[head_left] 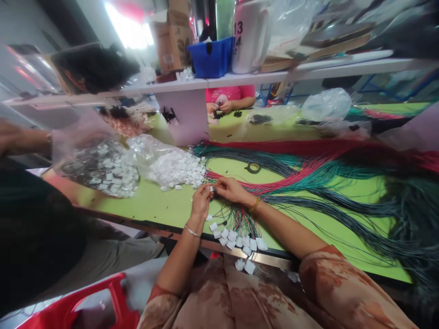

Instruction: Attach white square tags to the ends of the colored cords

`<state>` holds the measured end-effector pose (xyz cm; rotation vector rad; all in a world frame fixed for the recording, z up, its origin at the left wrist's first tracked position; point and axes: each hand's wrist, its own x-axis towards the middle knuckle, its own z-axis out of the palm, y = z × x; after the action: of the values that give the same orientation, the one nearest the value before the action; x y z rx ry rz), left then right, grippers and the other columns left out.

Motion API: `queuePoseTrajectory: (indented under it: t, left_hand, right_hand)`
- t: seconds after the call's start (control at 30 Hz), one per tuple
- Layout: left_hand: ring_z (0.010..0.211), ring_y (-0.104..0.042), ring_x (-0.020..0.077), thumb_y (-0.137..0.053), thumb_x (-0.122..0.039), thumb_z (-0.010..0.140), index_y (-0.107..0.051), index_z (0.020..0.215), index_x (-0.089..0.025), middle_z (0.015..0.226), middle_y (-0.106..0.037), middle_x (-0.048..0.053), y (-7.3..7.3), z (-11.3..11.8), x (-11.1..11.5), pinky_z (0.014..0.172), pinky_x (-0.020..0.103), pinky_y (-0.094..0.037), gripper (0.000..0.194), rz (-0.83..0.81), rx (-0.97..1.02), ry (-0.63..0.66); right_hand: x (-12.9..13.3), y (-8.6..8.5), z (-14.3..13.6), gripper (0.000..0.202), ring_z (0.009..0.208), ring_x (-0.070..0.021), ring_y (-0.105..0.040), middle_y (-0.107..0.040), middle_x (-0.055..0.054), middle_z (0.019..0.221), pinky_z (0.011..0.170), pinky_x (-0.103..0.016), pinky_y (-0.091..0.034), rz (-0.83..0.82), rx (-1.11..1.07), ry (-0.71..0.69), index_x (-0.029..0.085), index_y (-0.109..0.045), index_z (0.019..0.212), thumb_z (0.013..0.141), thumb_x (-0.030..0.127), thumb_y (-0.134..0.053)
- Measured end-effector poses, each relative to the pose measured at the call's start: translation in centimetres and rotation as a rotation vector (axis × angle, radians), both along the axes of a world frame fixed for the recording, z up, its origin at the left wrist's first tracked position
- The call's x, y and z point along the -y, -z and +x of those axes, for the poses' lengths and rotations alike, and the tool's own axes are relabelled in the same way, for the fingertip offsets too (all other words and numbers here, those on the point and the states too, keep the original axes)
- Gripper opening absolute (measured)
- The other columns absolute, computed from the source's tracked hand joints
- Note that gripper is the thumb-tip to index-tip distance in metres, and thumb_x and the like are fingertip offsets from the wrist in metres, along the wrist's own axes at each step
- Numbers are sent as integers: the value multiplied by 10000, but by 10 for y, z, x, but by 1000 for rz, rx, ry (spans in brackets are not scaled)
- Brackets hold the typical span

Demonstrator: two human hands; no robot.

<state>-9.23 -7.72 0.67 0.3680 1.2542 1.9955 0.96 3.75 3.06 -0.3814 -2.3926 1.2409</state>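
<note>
White connector (211, 188), likely light, stiff, best side-gripped, is being pinched by left hand (201, 200); right hand (231, 189) is pinching alongside.

- Left hand (201, 199) pinches what looks like a white connector (211, 188), right hand (231, 188) just beside it.
- White housings (176, 169) spill from a clear plastic bag (141, 147).
- A black tape roll (254, 171) lies near red wires (274, 186).

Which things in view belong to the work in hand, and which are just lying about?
Work in hand:
- small white connector at the left hand's fingertips
- loose white connectors
- red wires
- wired connectors

Apparently lying about:
- tape roll
- blue bin
- mug
- cardboard box
</note>
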Motion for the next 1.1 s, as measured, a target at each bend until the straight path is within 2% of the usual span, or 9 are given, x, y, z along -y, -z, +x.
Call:
queuePoseTrajectory:
  t: [0.23, 0.43, 0.53, 0.63, 0.77, 0.83, 0.93, 1.03, 1.1]
  left_hand:
    - [525, -478, 58, -822, -325, 588, -673, 805, -139, 629, -602, -14, 0, 4, -1, 522, 196, -356, 322, -67, -80, -2]
    - [541, -503, 74, -787, -340, 637, -602, 771, -159, 633, -587, -27, -17, 4, 3, 546, 208, -376, 292, -74, -136, -26]
    - [532, -484, 78, -778, -301, 652, -569, 722, -164, 595, -566, -30, -27, 4, 6, 551, 211, -360, 259, -104, -262, 58]
    - [576, -525, 107, -741, -253, 682, -584, 732, -177, 618, -609, -7, -32, 7, 6, 589, 226, -379, 181, -184, -445, 241]
    - [575, -522, 133, -656, -233, 721, -650, 687, -187, 610, -639, 10, -36, 8, 0, 584, 245, -377, 57, -306, -635, 457]
    - [556, -491, 126, -647, -251, 722, -641, 594, -181, 591, -622, 9, -38, 5, -2, 553, 240, -352, 147, -328, -668, 470]
    - [507, -445, 110, -673, -286, 708, -669, 591, -166, 532, -570, 0, -40, -4, -6, 516, 234, -319, 168, -346, -610, 486]
    - [505, -471, 109, -724, -287, 653, -719, 660, -149, 560, -611, 25, -39, -11, -9, 525, 238, -343, 138, -357, -480, 480]
    - [532, -508, 119, -745, -263, 613, -748, 734, -143, 590, -644, 39, -37, -12, -12, 551, 246, -375, 170, -367, -409, 393]
  right_hand:
    - [4, -6, 1, 169, 559, -95, -409, -507, 20, 610, 541, -213, -292, 32, 45, 29, 162, -512, 682, 802, 281, -512]
    - [-3, -17, 16, 308, 595, -96, -440, -556, 28, 699, 554, -201, -329, -88, 52, -105, 158, -555, 933, 789, 421, -626]
    - [-19, -15, 30, 282, 587, -95, -453, -554, 29, 684, 570, -210, -359, -193, 32, -120, 148, -575, 913, 789, 397, -619]
    - [-37, -14, 43, 274, 615, -107, -496, -586, 4, 699, 604, -229, -396, -237, 23, -115, 135, -590, 800, 783, 408, -615]
    - [-62, -18, 58, 296, 703, -147, -551, -642, -33, 770, 674, -256, -422, -40, 63, -15, 134, -642, 822, 842, 409, -535]
    - [-79, -18, 64, 279, 811, -181, -571, -661, -74, 892, 746, -279, -426, 157, 143, 194, 138, -668, 912, 870, 351, -492]
    - [-102, -10, 68, 246, 997, -258, -534, -616, -151, 1069, 793, -314, -418, 436, 406, 481, 152, -686, 985, 820, 281, -557]
    - [-109, -7, 66, 221, 1035, -283, -502, -596, -167, 1093, 763, -314, -409, 505, 494, 499, 154, -679, 951, 814, 292, -573]
    - [-99, -14, 62, 226, 914, -234, -528, -621, -129, 970, 725, -294, -399, 397, 368, 442, 145, -646, 906, 862, 327, -519]
